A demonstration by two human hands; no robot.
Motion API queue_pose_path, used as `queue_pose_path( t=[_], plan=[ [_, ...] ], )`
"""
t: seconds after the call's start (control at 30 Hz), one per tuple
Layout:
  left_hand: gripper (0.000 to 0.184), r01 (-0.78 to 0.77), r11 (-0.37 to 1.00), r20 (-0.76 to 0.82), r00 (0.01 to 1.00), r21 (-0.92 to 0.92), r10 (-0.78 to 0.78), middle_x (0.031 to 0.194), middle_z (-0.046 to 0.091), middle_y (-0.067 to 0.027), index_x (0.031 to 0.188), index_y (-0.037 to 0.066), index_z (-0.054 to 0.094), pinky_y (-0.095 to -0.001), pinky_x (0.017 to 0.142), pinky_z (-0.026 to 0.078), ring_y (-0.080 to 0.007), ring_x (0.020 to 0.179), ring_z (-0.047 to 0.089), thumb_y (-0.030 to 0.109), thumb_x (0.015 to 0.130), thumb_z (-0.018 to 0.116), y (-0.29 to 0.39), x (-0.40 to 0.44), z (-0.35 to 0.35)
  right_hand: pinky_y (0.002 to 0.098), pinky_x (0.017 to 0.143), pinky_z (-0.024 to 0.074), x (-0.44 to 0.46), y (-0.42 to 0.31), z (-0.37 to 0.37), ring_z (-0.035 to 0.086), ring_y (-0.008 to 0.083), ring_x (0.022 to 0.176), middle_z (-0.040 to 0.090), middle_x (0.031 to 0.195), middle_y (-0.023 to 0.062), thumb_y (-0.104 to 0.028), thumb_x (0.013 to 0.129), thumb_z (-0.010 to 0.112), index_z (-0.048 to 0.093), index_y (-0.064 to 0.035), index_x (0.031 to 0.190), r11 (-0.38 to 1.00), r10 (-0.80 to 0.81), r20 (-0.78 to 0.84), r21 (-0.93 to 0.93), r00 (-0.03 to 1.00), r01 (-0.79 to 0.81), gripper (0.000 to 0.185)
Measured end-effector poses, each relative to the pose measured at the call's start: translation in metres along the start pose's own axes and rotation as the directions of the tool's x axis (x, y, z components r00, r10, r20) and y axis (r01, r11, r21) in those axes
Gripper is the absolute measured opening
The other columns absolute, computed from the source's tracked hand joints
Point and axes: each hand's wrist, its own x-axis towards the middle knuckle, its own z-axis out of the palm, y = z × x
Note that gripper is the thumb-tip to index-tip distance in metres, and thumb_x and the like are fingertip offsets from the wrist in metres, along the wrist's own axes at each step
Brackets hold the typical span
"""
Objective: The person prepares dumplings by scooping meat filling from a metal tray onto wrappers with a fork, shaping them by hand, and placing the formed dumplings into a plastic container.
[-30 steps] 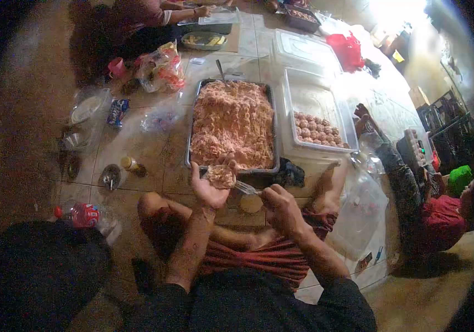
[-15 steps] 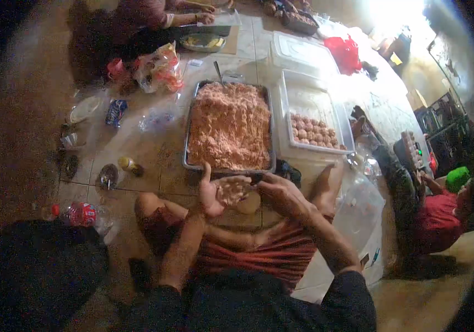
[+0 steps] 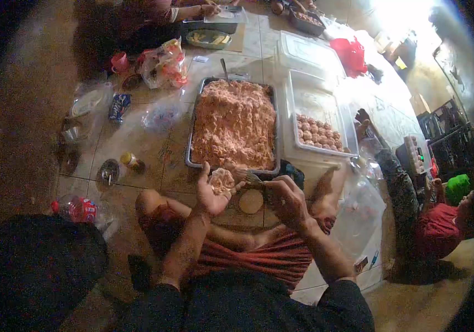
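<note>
My left hand (image 3: pixel 212 199) is palm up with its fingers partly curled, cradling a thin round dumpling wrapper (image 3: pixel 213 178) that has pink meat filling (image 3: pixel 223 181) on it. In my right hand (image 3: pixel 287 198) is a metal fork (image 3: pixel 254 179), its tines pointing left, close to the left fingertips. Below the fork lies a pale round stack of what look like wrappers (image 3: pixel 250 202). Just beyond both hands stands a large metal tray (image 3: pixel 189 157) heaped with pink ground meat mixture (image 3: pixel 234 124); a utensil handle (image 3: pixel 224 69) sticks up at its far end.
Right of the tray, a clear plastic container (image 3: pixel 349 130) holds rows of filled dumplings (image 3: pixel 318 133). Plastic bags (image 3: pixel 162 63), a small jar (image 3: pixel 129 160) and a red-capped bottle (image 3: pixel 79 209) are on the floor at left. Other people sit at the far side and at right.
My right hand has drawn slightly down, and the fork now shows clearly. The left hand has turned, so the wrapper sits more cupped with its filling visible. The view has shifted slightly.
</note>
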Motion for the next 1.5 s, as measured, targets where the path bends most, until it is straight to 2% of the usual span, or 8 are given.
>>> queue_pose_path(
  t=[0.07, 0.37, 0.7, 0.83, 1.03, 1.1, 1.33, 1.5],
  plan=[
    [0.083, -0.012, 1.0, 0.012, 1.0, -0.001, 0.012, 0.134, 0.059, -0.0264, 0.132, -0.007, 0.054, -0.0552, 0.111, 0.041, -0.0414, 0.127, 0.055, 0.068, 0.097, 0.045, -0.01, -0.001, -0.005, 0.04, 0.073, 0.0543, -0.002, 0.001, 0.008, 0.065, 0.0352, 0.084, 0.063, 0.094, 0.0136, 0.003, 0.085, 0.068, 0.067, -0.0036, 0.11, 0.967, -0.227, -0.102, -0.145, 0.969, 0.211, 0.026],
    [0.103, 0.099, 0.992, 0.027, 0.994, 0.082, -0.101, 0.134, 0.058, -0.031, 0.135, -0.012, 0.049, -0.0578, 0.106, 0.046, -0.0433, 0.123, 0.058, 0.08, 0.09, 0.041, -0.012, -0.008, -0.008, 0.0397, 0.076, 0.0535, -0.004, -0.006, 0.014, 0.065, 0.036, 0.09, 0.064, 0.1, 0.0173, 0.007, 0.079, 0.068, 0.065, -0.0013, 0.109, 0.981, -0.135, -0.148, -0.159, 0.98, 0.112, 0.032],
    [0.087, -0.19, 0.979, -0.09, 0.979, -0.079, 0.183, 0.126, 0.064, -0.0269, 0.124, -0.007, 0.059, -0.0552, 0.101, 0.05, -0.0422, 0.113, 0.064, 0.074, 0.095, 0.042, -0.04, -0.017, 0.02, 0.0493, 0.071, 0.0465, -0.033, -0.024, 0.055, 0.054, 0.045, 0.082, 0.051, 0.09, 0.02, 0.001, 0.083, 0.062, 0.058, -0.0006, 0.102, 0.987, 0.096, -0.143, -0.112, 0.985, -0.113, 0.02],
    [0.09, -0.139, 0.99, -0.063, 0.989, -0.031, 0.137, 0.129, 0.061, -0.028, 0.131, -0.008, 0.053, -0.0532, 0.102, 0.049, -0.0407, 0.115, 0.062, 0.074, 0.096, 0.039, -0.033, -0.009, 0.0, 0.0466, 0.073, 0.0474, -0.031, -0.011, 0.047, 0.054, 0.0431, 0.084, 0.052, 0.089, 0.0186, 0.001, 0.081, 0.065, 0.055, 0.0, 0.097, 0.992, 0.042, 0.069, -0.125, 0.997, -0.033, 0.019],
    [0.089, -0.075, 0.994, -0.098, 0.993, -0.077, 0.067, 0.135, 0.057, -0.0295, 0.132, -0.008, 0.051, -0.0554, 0.104, 0.048, -0.0423, 0.119, 0.061, 0.073, 0.095, 0.041, -0.033, -0.019, 0.021, 0.0442, 0.071, 0.0488, -0.026, 0.0, 0.039, 0.057, 0.0405, 0.081, 0.053, 0.09, 0.0172, 0.002, 0.079, 0.066, 0.057, -0.0011, 0.096, 0.908, 0.2, 0.107, 0.354, 0.974, -0.225, 0.02],
    [0.091, -0.092, 0.994, -0.079, 0.993, -0.06, 0.087, 0.137, 0.056, -0.0294, 0.135, -0.008, 0.049, -0.0553, 0.105, 0.047, -0.0424, 0.122, 0.059, 0.073, 0.096, 0.04, -0.027, -0.015, 0.012, 0.0421, 0.071, 0.0497, -0.025, -0.013, 0.02, 0.059, 0.0392, 0.082, 0.055, 0.093, 0.0171, 0.003, 0.078, 0.067, 0.06, -0.0008, 0.1, 0.973, 0.014, 0.066, -0.231, 0.998, 0.001, 0.023],
    [0.081, 0.071, 0.996, 0.107, 0.992, -0.057, -0.065, 0.145, 0.05, -0.0282, 0.141, -0.007, 0.046, -0.0561, 0.113, 0.039, -0.0414, 0.135, 0.049, 0.063, 0.1, 0.044, -0.009, -0.022, 0.025, 0.0411, 0.071, 0.0532, -0.017, -0.002, 0.009, 0.064, 0.0367, 0.082, 0.063, 0.093, 0.0153, 0.003, 0.083, 0.066, 0.065, -0.0012, 0.106, 0.968, -0.172, -0.072, -0.196, 0.983, 0.155, 0.023],
    [0.075, 0.126, 0.98, 0.246, 0.966, -0.154, -0.086, 0.144, 0.051, -0.0271, 0.139, -0.005, 0.049, -0.0525, 0.116, 0.038, -0.0421, 0.135, 0.048, 0.06, 0.101, 0.045, -0.019, -0.035, 0.024, 0.0371, 0.073, 0.0535, -0.024, -0.001, 0.014, 0.067, 0.0346, 0.083, 0.066, 0.093, 0.0172, 0.001, 0.085, 0.068, 0.065, -0.0006, 0.102, 0.989, 0.03, -0.185, -0.139, 0.982, -0.056, 0.017]
  ],
)
